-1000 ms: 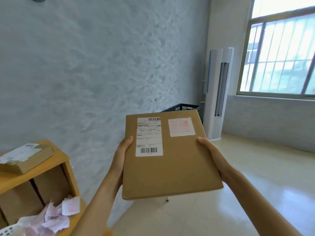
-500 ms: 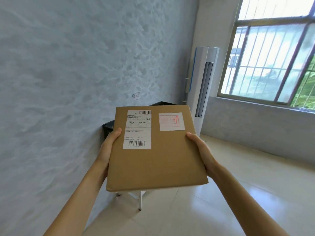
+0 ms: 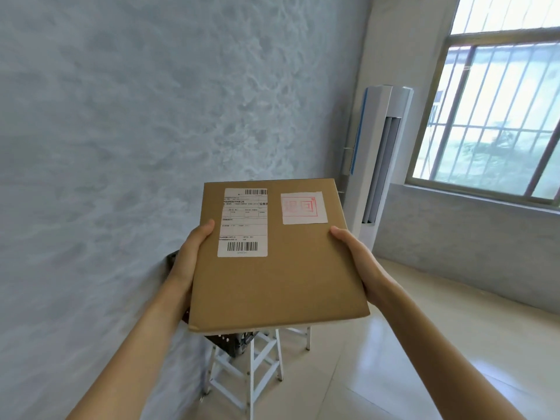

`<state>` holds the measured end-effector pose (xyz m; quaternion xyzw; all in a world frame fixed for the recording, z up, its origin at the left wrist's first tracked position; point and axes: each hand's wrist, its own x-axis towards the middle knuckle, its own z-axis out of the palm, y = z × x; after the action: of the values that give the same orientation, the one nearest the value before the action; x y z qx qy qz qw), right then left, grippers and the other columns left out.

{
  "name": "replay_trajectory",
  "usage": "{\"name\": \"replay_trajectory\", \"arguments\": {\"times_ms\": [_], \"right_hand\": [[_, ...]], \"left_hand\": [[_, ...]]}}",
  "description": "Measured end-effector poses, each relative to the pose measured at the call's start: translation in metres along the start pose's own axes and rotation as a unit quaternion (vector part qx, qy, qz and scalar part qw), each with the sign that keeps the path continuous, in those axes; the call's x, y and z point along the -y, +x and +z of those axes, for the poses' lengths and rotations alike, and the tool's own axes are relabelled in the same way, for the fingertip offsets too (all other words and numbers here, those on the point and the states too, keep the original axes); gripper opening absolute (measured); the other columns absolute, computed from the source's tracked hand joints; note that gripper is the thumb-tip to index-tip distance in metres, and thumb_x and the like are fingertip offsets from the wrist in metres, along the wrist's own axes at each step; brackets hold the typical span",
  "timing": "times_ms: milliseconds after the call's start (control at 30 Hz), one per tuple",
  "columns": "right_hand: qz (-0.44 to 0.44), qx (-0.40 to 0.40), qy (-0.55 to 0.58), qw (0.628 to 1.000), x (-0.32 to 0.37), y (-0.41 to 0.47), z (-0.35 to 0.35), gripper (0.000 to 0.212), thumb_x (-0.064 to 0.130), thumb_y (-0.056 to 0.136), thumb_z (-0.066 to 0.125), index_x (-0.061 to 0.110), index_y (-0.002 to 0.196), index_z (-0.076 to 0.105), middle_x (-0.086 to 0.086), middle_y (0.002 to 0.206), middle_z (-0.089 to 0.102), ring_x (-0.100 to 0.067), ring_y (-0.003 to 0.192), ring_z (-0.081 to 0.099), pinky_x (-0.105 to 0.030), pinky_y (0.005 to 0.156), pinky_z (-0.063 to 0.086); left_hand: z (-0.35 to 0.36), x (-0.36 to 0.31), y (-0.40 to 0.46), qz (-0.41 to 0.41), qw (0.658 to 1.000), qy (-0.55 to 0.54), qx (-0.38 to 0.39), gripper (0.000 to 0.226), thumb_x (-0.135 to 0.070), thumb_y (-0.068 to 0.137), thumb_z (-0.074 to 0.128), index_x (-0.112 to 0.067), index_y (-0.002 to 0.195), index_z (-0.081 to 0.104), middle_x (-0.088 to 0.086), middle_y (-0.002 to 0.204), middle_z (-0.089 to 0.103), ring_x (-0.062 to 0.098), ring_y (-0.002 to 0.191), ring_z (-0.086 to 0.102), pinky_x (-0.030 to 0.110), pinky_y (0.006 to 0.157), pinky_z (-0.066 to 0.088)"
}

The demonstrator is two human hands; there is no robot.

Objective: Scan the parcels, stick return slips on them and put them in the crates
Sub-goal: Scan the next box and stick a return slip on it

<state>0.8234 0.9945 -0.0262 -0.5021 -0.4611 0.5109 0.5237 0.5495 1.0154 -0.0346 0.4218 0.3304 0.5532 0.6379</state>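
A flat brown cardboard parcel [image 3: 281,274] is held out in front of me, face up. It bears a white shipping label [image 3: 243,222] with barcodes and a white return slip [image 3: 303,207] with a red stamp. My left hand [image 3: 188,262] grips its left edge with the thumb on top. Along the right edge, my right hand [image 3: 357,262] holds it the same way. A black crate [image 3: 233,341] sits below and behind the parcel, mostly hidden by it.
The crate rests on a white metal stand [image 3: 248,368] against the grey wall [image 3: 121,147]. A tall white air conditioner [image 3: 378,159] stands in the corner beside a barred window [image 3: 497,116]. Pale tiled floor [image 3: 424,344] stretches to the right.
I have walked closer to the crate with the parcel in both hands. The wooden shelf on the left has left the view, and the parcel now covers most of the crate.
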Motion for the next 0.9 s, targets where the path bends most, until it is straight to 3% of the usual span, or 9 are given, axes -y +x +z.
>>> {"name": "replay_trajectory", "arguments": {"times_ms": [133,333,467,633,800,900], "right_hand": [[0.016,0.029,-0.005,0.999,-0.011,0.07,-0.014,0.041,0.047,0.092,0.053,0.017,0.119,0.06,-0.008,0.101,0.074,-0.023,0.084,0.07,-0.034,0.071,0.056],[0.033,0.094,-0.022,0.995,-0.032,0.205,-0.032,0.041,0.049,0.092,0.053,0.018,0.118,0.063,-0.011,0.106,0.073,-0.029,0.093,0.068,-0.043,0.088,0.055],[0.052,0.142,-0.035,0.988,-0.039,0.294,-0.042,0.041,0.049,0.093,0.051,0.017,0.113,0.066,-0.011,0.101,0.074,-0.027,0.087,0.069,-0.04,0.081,0.055],[0.077,0.222,-0.051,0.971,-0.043,0.39,-0.023,0.041,0.049,0.094,0.049,0.017,0.114,0.066,-0.009,0.1,0.074,-0.024,0.083,0.07,-0.034,0.072,0.053],[0.128,0.286,-0.073,0.947,-0.074,0.456,0.014,0.044,0.052,0.093,0.05,0.019,0.118,0.064,-0.01,0.106,0.073,-0.03,0.096,0.069,-0.045,0.09,0.053],[0.149,0.307,-0.09,0.936,-0.093,0.487,0.034,0.04,0.049,0.095,0.048,0.018,0.114,0.066,-0.011,0.104,0.073,-0.029,0.092,0.069,-0.044,0.089,0.054]], "left_hand": [[-0.002,0.021,0.059,0.003,0.999,0.012,-0.032,0.044,-0.042,0.098,0.041,-0.011,0.117,0.066,0.017,0.104,0.072,0.029,0.079,0.072,0.036,0.062,0.06],[-0.011,0.054,0.157,0.013,0.994,0.024,-0.106,0.043,-0.042,0.098,0.041,-0.013,0.116,0.066,0.015,0.106,0.072,0.027,0.079,0.072,0.035,0.061,0.06],[-0.009,0.068,0.221,0.011,0.983,0.048,-0.178,0.04,-0.043,0.098,0.042,-0.016,0.113,0.067,0.013,0.105,0.073,0.026,0.078,0.072,0.032,0.06,0.059],[-0.029,0.076,0.272,0.025,0.947,0.072,-0.312,0.044,-0.049,0.091,0.056,-0.016,0.118,0.067,0.014,0.109,0.072,0.034,0.093,0.069,0.045,0.083,0.055],[-0.062,0.094,0.302,0.036,0.902,0.08,-0.422,0.027,-0.037,0.092,0.061,-0.013,0.1,0.069,0.004,0.079,0.075,0.017,0.062,0.07,0.025,0.052,0.053],[-0.089,0.109,0.321,0.024,0.886,0.075,-0.458,0.03,-0.037,0.09,0.063,-0.011,0.103,0.071,0.011,0.091,0.075,0.025,0.073,0.071,0.03,0.062,0.056]]}}
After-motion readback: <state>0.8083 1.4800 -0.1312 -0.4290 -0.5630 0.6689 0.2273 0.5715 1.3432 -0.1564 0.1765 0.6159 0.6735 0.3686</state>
